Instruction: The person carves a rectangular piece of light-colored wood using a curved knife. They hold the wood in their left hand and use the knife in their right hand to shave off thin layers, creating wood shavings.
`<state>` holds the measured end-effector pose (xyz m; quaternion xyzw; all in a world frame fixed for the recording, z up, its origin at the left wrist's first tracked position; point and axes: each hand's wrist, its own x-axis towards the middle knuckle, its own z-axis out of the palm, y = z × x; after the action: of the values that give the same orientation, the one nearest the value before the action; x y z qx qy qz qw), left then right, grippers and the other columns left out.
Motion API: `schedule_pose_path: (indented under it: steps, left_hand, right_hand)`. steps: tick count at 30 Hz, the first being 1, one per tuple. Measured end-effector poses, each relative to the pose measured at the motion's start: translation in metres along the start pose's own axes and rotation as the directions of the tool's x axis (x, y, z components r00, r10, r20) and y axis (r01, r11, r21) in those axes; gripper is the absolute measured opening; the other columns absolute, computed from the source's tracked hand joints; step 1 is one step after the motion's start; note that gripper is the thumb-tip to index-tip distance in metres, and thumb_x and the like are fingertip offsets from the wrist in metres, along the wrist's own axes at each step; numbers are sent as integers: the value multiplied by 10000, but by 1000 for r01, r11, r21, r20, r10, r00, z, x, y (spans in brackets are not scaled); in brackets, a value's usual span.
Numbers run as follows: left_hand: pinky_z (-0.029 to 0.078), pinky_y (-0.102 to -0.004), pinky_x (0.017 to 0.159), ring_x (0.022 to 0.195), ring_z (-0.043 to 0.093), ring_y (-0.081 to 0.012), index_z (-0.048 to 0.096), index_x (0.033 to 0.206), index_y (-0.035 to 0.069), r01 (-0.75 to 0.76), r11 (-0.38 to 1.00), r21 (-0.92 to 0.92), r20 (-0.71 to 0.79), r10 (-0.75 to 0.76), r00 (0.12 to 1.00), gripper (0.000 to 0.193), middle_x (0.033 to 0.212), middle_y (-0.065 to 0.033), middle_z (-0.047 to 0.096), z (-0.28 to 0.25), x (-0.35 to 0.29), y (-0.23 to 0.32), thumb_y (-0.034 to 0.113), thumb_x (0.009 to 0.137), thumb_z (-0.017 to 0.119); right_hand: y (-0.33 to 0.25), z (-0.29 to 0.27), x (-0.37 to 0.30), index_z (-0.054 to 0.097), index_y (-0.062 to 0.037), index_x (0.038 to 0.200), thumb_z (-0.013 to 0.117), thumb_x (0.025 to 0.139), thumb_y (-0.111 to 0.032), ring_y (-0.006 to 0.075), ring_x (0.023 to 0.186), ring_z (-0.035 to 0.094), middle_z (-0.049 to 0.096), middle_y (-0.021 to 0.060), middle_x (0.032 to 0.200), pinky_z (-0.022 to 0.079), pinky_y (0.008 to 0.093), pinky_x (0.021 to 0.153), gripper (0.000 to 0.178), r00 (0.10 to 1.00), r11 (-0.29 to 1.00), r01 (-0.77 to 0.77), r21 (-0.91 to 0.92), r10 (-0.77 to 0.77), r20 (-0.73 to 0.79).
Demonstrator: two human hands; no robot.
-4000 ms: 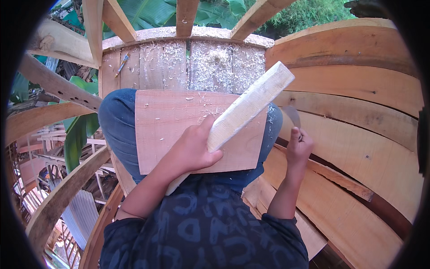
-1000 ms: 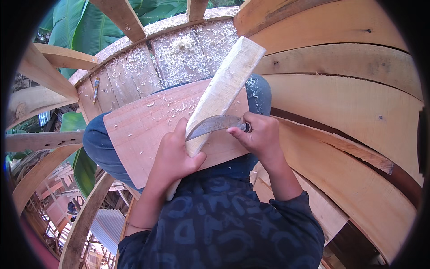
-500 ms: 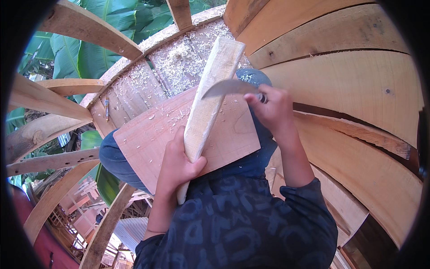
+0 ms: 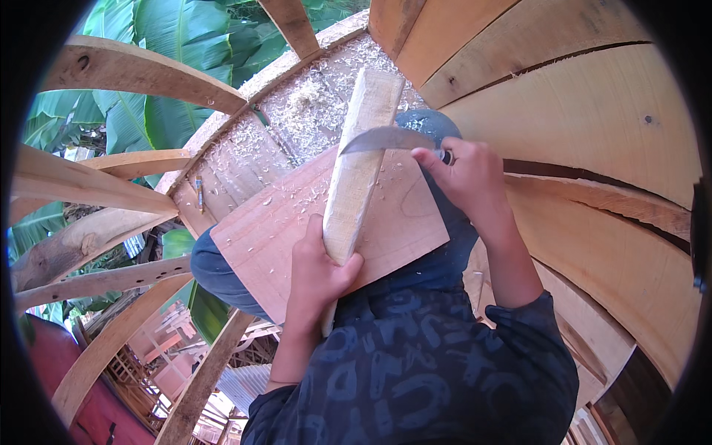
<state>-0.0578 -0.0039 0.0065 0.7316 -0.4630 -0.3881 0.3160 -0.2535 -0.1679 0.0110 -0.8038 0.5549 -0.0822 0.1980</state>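
Note:
My left hand (image 4: 319, 263) is wrapped round the lower part of a pale wooden piece (image 4: 354, 193), a thick stick with roughly trimmed edges. The stick slants up and away from me over a flat reddish board (image 4: 271, 237) that lies across my lap. In my right hand (image 4: 472, 174) is a curved knife (image 4: 393, 139); its handle is mostly hidden in the closed fingers. The blade reaches leftward across the upper half of the stick and appears to touch its face.
Pale shavings (image 4: 311, 100) cover the plank floor (image 4: 237, 144) beyond the board. A small pen-like item (image 4: 199, 191) lies at the left. Curved wooden ribs (image 4: 144, 78) rise on the left, with banana leaves (image 4: 167, 44) outside. Wide planks (image 4: 571, 119) form a wall on my right.
The whole view has shifted slightly, so everything sits a little further right. The blade still lies across the stick, and both hands keep their hold.

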Motion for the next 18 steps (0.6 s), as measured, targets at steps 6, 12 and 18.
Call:
schedule_pose_path:
  steps: [6,12,18]
  left_hand:
    - [502,-406,594,666,646,-394,479,940,11,-9,1000,4,-10,9,1000,382,696,-223,603,2,-1,2,141,643,681]
    - [505,-425,595,678,644,-411,474,941,9,20,999,27,7,-20,1000,386,703,-234,608,2,-2,0,148,651,686]
    - [504,-435,576,658,637,-415,468,941,10,-23,999,33,-34,24,999,395,682,-234,603,5,0,-2,159,657,697]
  right_hand:
    - [-8,-7,-20,551,-46,559,561,782,-696,361,539,614,550,168,512,480,421,480,687,991,989,134,-67,-132,37]
    - [-1,-9,-18,556,-55,558,566,770,-702,334,527,616,560,150,515,472,409,462,680,997,991,73,-109,-72,16]
    - [-7,-4,-22,535,-63,535,576,735,-730,313,502,606,546,133,496,456,392,444,698,991,979,131,-155,-130,19]
